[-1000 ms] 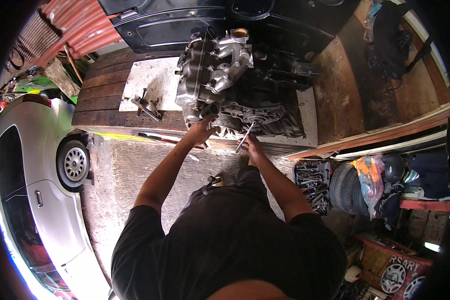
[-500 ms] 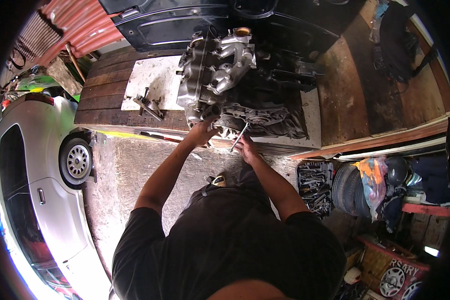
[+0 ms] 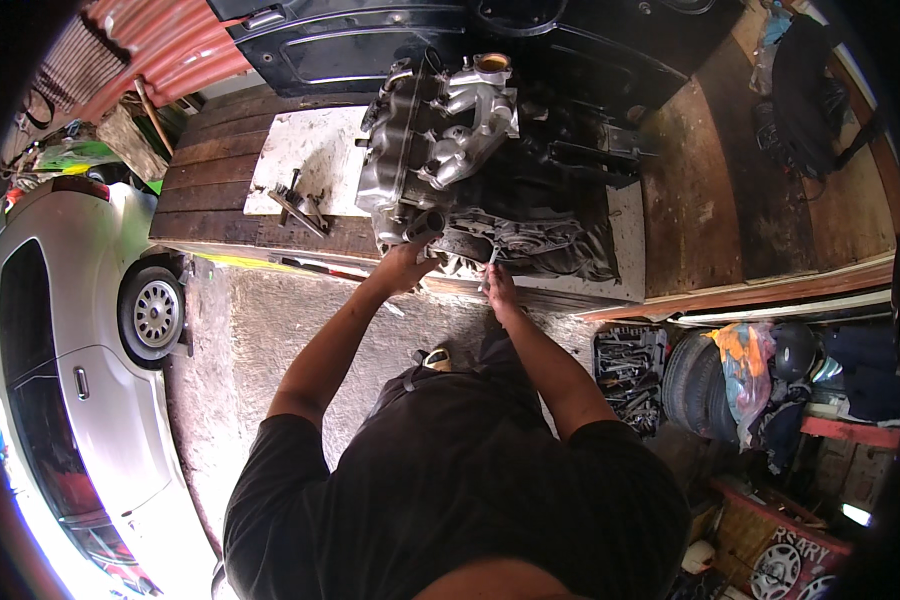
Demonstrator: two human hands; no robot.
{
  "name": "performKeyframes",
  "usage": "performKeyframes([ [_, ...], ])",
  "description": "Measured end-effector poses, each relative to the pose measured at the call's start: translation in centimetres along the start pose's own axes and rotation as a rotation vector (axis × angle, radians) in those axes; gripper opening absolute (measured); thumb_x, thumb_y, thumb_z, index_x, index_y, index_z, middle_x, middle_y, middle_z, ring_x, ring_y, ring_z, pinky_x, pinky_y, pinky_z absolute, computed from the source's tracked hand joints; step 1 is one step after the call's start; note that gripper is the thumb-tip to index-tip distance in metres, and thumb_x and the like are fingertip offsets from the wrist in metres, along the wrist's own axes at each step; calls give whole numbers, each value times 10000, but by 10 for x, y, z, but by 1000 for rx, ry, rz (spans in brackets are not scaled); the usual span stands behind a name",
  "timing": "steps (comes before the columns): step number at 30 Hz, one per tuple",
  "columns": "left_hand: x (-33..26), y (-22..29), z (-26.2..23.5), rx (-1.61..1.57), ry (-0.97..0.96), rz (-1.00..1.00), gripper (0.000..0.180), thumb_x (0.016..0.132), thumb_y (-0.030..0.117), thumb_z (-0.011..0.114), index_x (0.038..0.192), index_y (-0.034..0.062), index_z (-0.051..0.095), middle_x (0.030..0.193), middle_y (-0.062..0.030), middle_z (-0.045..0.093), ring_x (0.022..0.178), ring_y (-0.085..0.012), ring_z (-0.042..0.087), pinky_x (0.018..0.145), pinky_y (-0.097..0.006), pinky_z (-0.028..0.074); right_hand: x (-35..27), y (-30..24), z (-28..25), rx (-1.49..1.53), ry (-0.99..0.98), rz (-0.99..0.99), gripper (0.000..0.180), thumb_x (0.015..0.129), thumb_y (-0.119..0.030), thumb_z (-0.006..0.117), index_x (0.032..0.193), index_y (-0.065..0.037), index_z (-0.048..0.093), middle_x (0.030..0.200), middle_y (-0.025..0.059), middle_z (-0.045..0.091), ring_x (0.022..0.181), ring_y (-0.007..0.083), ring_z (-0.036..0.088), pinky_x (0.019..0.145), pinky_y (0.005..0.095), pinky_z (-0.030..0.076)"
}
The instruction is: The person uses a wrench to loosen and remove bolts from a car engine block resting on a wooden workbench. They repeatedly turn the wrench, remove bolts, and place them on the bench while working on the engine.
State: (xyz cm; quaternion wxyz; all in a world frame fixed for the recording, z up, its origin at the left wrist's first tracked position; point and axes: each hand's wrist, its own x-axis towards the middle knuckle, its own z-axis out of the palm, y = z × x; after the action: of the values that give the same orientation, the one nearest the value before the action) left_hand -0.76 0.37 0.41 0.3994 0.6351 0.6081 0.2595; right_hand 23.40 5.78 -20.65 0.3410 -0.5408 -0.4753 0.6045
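A grey metal engine [image 3: 435,150] stands on a wooden platform [image 3: 220,190], its lower front resting on dark cloth. My left hand [image 3: 407,262] presses against the engine's near lower corner, by a dark round pipe end. My right hand [image 3: 498,285] is closed on a slim metal tool [image 3: 489,262] whose tip points up at the engine's lower front edge. Both forearms reach forward from my black shirt.
A silver car [image 3: 80,350] with a wheel stands at the left. A metal bracket [image 3: 295,200] lies on a pale sheet on the platform. An open tray of tools [image 3: 625,365] and a tyre [image 3: 695,380] sit at the right on the concrete floor.
My right hand has drawn the tool in closer to the engine's lower edge and turned it more upright. My left hand stays at the engine's near corner.
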Motion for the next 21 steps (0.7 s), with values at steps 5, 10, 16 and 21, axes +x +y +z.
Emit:
performKeyframes([
  [5, 1, -21, 7, 67, 121, 132, 524, 824, 320, 643, 1273, 97, 489, 1139, -217, 597, 1035, -373, 586, 850, -424, 468, -16, -28, -13, -684, 306, -235, 352, 960, -390, 409, 1003, -86, 582, 941, 170, 619, 879, 396, 574, 702, 455, 446],
  [10, -1, -19, 7, 78, 140, 160, 532, 831, 326, 635, 1292, 118, 471, 1153, -209, 593, 1051, -374, 578, 864, -427, 464, -45, -103, -53, -1166, 280, -327, 339, 933, -418, 470, 963, -110, 610, 861, 140, 625, 807, 365, 593, 670, 490, 449],
  [16, -1, -5, 3, 60, 106, 123, 528, 828, 239, 632, 1313, 124, 458, 1241, -184, 548, 1155, -343, 519, 951, -402, 418, -55, -169, -77, -1419, 250, -628, 299, 857, -407, 578, 867, -119, 659, 811, 85, 627, 778, 294, 613, 664, 449, 458],
  [21, -3, -3, 3, 26, 104, 99, 511, 825, 200, 632, 1303, 120, 472, 1269, -177, 531, 1180, -337, 502, 972, -394, 406, -60, -187, -75, -1420, 200, -742, 265, 845, -366, 597, 866, -112, 669, 823, 73, 627, 757, 277, 620, 655, 412, 478],
])
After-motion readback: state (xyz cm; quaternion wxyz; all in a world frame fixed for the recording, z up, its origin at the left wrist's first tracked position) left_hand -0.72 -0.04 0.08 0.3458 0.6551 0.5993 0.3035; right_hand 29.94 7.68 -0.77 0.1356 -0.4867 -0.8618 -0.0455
